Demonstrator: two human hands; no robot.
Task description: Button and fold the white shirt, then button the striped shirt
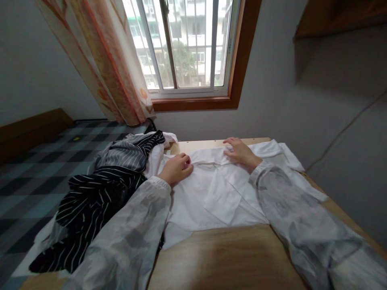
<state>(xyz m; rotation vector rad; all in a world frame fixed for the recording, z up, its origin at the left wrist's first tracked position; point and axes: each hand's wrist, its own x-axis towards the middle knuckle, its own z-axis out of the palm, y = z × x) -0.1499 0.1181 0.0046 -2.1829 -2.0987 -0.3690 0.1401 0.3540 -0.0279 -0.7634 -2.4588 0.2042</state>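
White garment [193,195], spread near far edge of surface [220,257]. Left hand [177,167]: fingers curled, cannot tell whether gripping. Right hand [242,154]: fingers parted.

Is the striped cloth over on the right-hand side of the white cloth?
No, the striped cloth lies to the left of the white cloth, on the same side as the left hand.

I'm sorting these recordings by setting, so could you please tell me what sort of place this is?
Probably a bedroom in a home: on the left is what looks like a checked bed, a flowered curtain hangs at the window, and striped clothing lies in a loose heap.
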